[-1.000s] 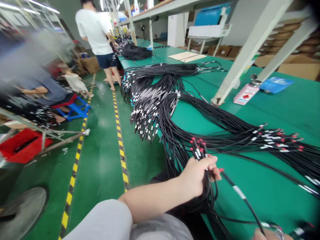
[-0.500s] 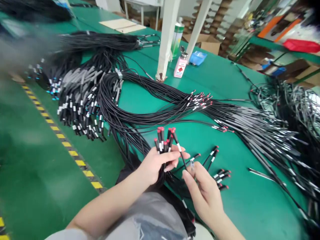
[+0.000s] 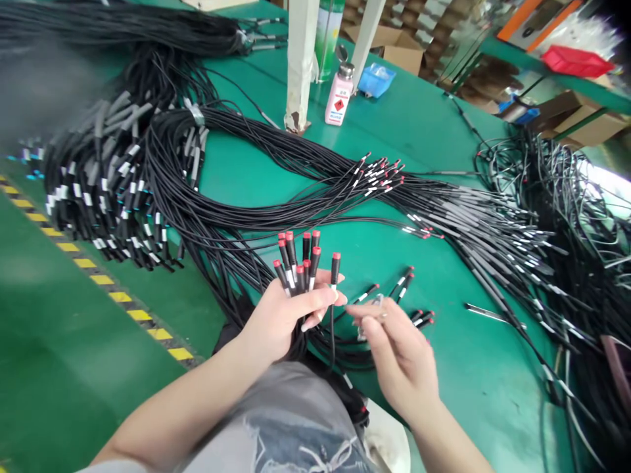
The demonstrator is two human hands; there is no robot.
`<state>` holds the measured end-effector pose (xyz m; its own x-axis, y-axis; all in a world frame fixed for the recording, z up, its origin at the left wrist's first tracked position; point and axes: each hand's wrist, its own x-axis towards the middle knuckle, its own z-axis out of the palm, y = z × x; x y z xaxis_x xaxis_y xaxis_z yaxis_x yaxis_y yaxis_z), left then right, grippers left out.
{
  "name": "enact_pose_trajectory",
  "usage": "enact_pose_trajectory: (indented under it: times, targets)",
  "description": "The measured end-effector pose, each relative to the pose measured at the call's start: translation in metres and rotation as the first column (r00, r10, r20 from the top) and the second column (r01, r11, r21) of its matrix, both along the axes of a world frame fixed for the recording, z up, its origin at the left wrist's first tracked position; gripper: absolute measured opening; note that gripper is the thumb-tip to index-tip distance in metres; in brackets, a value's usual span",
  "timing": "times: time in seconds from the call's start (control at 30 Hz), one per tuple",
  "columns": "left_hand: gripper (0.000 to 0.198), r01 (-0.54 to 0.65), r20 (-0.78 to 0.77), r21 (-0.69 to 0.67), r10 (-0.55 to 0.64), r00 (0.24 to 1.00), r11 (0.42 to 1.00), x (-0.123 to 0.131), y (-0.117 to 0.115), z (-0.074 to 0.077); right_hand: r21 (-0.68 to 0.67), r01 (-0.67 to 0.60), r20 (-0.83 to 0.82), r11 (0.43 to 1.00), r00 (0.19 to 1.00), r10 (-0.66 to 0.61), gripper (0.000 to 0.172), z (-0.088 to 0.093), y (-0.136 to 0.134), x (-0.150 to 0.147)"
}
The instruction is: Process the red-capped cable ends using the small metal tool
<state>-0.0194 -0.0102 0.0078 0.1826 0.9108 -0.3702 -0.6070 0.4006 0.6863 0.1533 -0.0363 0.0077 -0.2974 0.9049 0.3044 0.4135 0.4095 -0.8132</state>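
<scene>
My left hand (image 3: 290, 312) is closed around a bunch of black cables (image 3: 298, 270) with red-tipped ends and white bands, which point upward. A single red-tipped cable (image 3: 335, 269) stands apart from the bunch, pinched at my left thumb and fingertips, its length hanging down. Just to the right, my right hand (image 3: 399, 348) has its index finger stretched toward that cable, with the thumb apart and the other fingers partly curled. No cable shows in it. Something small and shiny is at its fingers; I cannot make out what. More red-tipped cable ends (image 3: 407, 282) lie behind my right hand.
Long black cable bundles (image 3: 256, 213) cross the green table (image 3: 483, 381), with a thick pile (image 3: 113, 190) over its left edge. A metal tool (image 3: 486, 312) lies right. A pink bottle (image 3: 340, 95), a green can (image 3: 328, 39) and a blue tray (image 3: 377, 80) stand behind, near white posts (image 3: 300, 66).
The single cable has passed from my right fingers to my left fingertips and now stands more upright. My right hand has let go of it. The head view has shifted, moving the scene left and up.
</scene>
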Motion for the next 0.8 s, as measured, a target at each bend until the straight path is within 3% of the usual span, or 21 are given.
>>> enact_pose_trajectory:
  times: [0.1, 0.23, 0.33, 0.5, 0.8]
  targets:
    - [0.015, 0.055, 0.02, -0.011, -0.055, 0.998, 0.998, 0.0, -0.002, -0.001, -0.033, 0.105, -0.243, 0.994, 0.964, -0.11, 0.048, -0.002, 0.0, 0.001]
    - [0.013, 0.123, 0.038, -0.013, -0.123, 0.992, 0.992, 0.001, -0.003, -0.001, 0.039, 0.093, -0.413, 0.995, 0.908, -0.069, 0.045, -0.006, -0.002, -0.004]
    - [0.011, 0.176, 0.039, -0.012, -0.176, 0.984, 0.984, 0.001, -0.003, -0.002, 0.106, 0.099, -0.424, 0.989, 0.904, -0.045, 0.045, -0.009, -0.002, -0.006]
    - [0.009, 0.247, 0.051, 0.018, -0.247, 0.968, 0.969, 0.002, -0.003, -0.006, 0.101, 0.059, -0.401, 0.993, 0.916, -0.014, 0.046, -0.011, -0.001, -0.004]
    - [0.006, 0.264, 0.051, 0.02, -0.264, 0.963, 0.964, 0.002, -0.004, -0.008, 0.11, 0.017, -0.348, 0.994, 0.937, 0.023, 0.05, -0.012, -0.002, -0.002]
